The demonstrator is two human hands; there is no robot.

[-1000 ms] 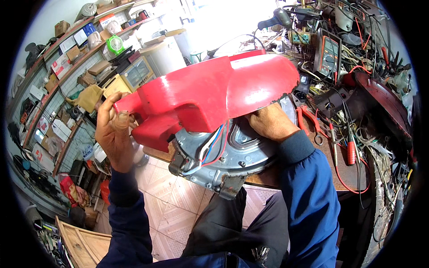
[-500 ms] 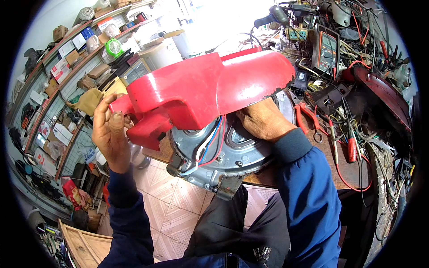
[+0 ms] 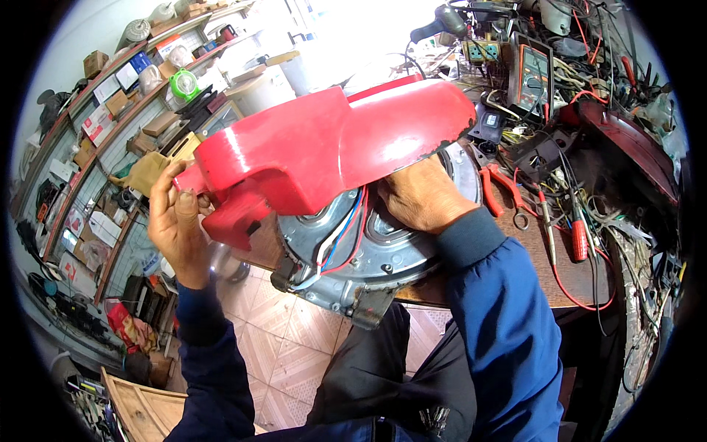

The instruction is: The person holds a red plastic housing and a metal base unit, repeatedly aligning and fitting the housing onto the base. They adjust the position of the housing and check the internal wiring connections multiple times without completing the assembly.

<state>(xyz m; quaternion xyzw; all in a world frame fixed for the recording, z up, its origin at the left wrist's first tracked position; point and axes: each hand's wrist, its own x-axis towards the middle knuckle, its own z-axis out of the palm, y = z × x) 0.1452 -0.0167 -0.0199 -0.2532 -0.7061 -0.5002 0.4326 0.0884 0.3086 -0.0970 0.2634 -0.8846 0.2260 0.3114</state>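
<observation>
A glossy red cover (image 3: 280, 140), curved and stepped with chipped edges, is tilted above a round grey metal machine housing (image 3: 398, 269). My left hand (image 3: 180, 225) grips the cover's left end between thumb and fingers. Beneath the cover's right part is my right hand (image 3: 423, 195), over the housing; its fingers are hidden by the cover, so what they touch cannot be made out. Red, blue and white wires (image 3: 342, 239) run from under the cover down across the housing. The housing lies at the table's near edge, above my lap.
On the wooden table (image 3: 508, 269) to the right lie red-handled pliers (image 3: 497, 188), a red-handled screwdriver (image 3: 579, 239) and test leads. A multimeter (image 3: 534, 77) stands behind them among tangled cables. Crowded shelves (image 3: 110, 136) line the left wall.
The red cover has shifted slightly left over the housing, and both hands have moved a little left with it. The left hand keeps its hold.
</observation>
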